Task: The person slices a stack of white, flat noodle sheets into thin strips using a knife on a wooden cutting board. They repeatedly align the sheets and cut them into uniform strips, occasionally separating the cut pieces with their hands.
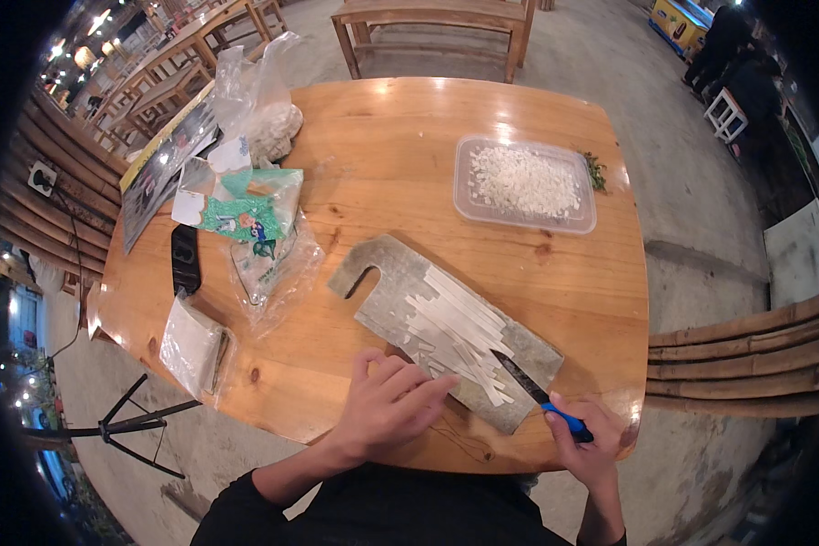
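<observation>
A worn grey cutting board [396, 273] with a hook-shaped slot lies aslant on the wooden table. Thin white strips [461, 310] and a few short pieces are spread over it. My right hand [587, 433] grips the blue handle of a knife [529, 388], whose dark blade tip rests at the strips. At the board's near edge is my left hand [396, 403], its fingers spread and partly curled, with nothing seen in it; whether a fingertip touches the board is unclear. Beyond the board, a clear plastic container [461, 198] holds many small white cut pieces [522, 179].
Green herbs [595, 170] lie beside the container. On the left are plastic bags [259, 130], a green printed packet [246, 215], a black phone-like object [185, 259] and a wrapped white packet [191, 341]. A black tripod [126, 423] stands left of the table; a wooden bench [430, 17] is beyond.
</observation>
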`<state>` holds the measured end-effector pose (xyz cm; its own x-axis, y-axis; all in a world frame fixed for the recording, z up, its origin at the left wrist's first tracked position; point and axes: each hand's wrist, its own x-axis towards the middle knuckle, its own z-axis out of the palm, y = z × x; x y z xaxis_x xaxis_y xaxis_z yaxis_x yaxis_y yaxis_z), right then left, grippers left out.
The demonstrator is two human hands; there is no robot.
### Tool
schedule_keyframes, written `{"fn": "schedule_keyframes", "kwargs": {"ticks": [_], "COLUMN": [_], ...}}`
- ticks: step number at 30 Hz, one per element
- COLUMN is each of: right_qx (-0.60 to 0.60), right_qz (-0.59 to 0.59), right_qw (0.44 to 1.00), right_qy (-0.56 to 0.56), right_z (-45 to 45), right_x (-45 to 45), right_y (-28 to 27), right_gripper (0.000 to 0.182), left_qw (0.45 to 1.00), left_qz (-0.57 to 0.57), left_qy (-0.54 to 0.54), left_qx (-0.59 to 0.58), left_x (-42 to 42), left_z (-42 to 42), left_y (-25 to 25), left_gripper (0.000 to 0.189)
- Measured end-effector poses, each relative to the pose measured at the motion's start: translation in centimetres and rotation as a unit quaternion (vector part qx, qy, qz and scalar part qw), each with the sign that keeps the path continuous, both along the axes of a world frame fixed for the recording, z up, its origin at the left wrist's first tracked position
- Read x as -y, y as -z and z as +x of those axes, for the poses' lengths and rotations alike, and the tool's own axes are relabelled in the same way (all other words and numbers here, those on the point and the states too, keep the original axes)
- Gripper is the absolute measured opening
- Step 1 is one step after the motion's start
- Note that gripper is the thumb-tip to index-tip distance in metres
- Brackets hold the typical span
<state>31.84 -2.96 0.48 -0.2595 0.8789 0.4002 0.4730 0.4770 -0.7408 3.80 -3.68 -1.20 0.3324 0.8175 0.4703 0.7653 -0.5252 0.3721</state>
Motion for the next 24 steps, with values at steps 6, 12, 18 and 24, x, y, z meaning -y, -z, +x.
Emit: {"fn": "schedule_keyframes", "kwargs": {"ticks": [6, 12, 18, 24], "right_qx": [-0.008, 0.002, -0.023, -0.031], "right_qz": [-0.050, -0.048, -0.089, -0.055], "right_qw": [0.998, 0.997, 0.993, 0.994], "right_qy": [0.044, 0.054, 0.079, 0.092], "right_z": [-0.1, 0.2, 0.2, 0.1], "right_x": [0.1, 0.7, 0.9, 0.6], "right_y": [0.5, 2.2, 3.0, 4.0], "right_gripper": [0.028, 0.019, 0.018, 0.019], "left_qw": [0.994, 0.986, 0.983, 0.942], "left_qz": [-0.011, -0.007, -0.019, 0.068], "left_qy": [0.061, 0.131, 0.166, 0.264], "left_qx": [-0.086, -0.100, -0.077, -0.194], "left_x": [-2.7, -4.5, -5.0, -5.5], "left_z": [0.5, -0.1, 0.2, -0.6], "left_y": [-1.5, -1.9, -2.4, -1.2], "left_gripper": [0.038, 0.026, 0.018, 0.029]}}
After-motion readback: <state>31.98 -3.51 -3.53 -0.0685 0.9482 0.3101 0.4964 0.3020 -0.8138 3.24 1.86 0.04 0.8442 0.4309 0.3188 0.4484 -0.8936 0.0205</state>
